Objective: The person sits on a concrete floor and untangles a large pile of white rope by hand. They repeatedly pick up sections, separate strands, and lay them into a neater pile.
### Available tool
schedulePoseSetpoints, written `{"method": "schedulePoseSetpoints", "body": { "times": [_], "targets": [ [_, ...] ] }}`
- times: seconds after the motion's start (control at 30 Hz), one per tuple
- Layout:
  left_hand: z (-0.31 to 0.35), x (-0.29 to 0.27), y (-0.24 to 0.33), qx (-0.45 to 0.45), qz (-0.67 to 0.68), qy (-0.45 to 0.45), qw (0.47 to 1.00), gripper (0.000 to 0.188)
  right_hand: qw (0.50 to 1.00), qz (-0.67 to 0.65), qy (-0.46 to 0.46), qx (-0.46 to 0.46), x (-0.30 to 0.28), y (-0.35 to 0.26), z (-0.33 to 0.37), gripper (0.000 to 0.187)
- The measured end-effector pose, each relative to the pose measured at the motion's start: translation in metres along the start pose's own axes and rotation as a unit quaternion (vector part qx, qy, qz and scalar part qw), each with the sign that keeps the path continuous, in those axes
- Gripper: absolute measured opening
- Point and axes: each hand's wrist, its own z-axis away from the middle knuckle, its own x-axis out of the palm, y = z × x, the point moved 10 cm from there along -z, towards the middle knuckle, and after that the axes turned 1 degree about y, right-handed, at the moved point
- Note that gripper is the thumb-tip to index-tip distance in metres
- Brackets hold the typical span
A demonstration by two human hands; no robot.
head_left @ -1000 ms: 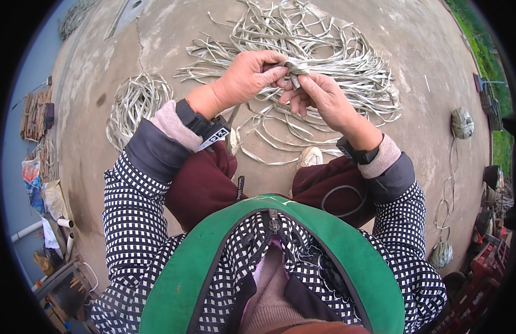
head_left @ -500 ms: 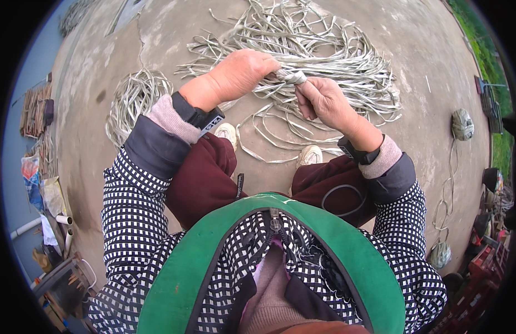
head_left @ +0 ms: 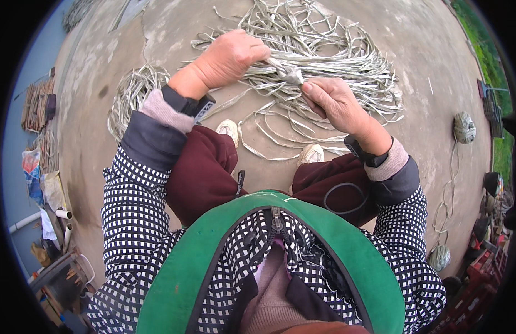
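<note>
My left hand (head_left: 235, 54) is closed on pale grey flat plastic strapping, its fingers curled round the strands. To its right, my right hand (head_left: 334, 101) pinches the strapping beside a wound knot-like bundle (head_left: 292, 75). Both hands are raised in front of me, with the bundle between them. Below and beyond them a large loose heap of the same strapping (head_left: 358, 67) lies on the concrete floor. Some strands trail toward my shoes. Exactly which strands each hand grips is partly hidden by the fingers.
A smaller coil of strapping (head_left: 136, 92) lies to the left. On the right, a ball of strapping (head_left: 464, 127) has a strand running down to another small ball (head_left: 439, 258). Bundled sticks (head_left: 37, 104) stand at the left wall. A red crate (head_left: 480, 278) is at the lower right.
My left hand has moved left and up, away from the bundle, drawing strands out between the hands. My right hand has shifted slightly right.
</note>
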Motion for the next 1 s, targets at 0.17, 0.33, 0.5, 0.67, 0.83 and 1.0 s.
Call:
{"method": "schedulePoseSetpoints", "body": {
  "times": [0.17,0.33,0.5,0.67,0.83,1.0],
  "targets": [
    [0.006,-0.010,-0.013,-0.022,-0.030,0.032,0.999,0.012,1.000,0.004,-0.012,-0.020,0.003,0.001,-0.001,0.043],
    [0.017,-0.025,-0.002,-0.024,-0.087,0.023,0.996,0.007,0.998,-0.034,0.053,0.024,-0.024,0.023,-0.003,0.036],
    [0.008,0.002,0.040,0.041,-0.074,-0.043,0.995,0.012,0.995,-0.095,0.005,-0.014,0.013,0.023,-0.014,0.038],
    [0.012,0.004,0.043,0.051,-0.037,-0.062,0.996,0.009,0.957,-0.240,-0.129,0.103,0.058,0.030,-0.009,0.033],
    [0.023,-0.004,0.031,0.041,-0.011,-0.058,0.997,0.007,0.965,-0.207,-0.123,0.104,0.057,0.023,-0.006,0.035],
    [0.027,-0.009,0.019,0.020,-0.021,-0.056,0.998,0.006,0.955,-0.229,-0.136,0.128,0.052,0.026,-0.003,0.040]
  ]
}}
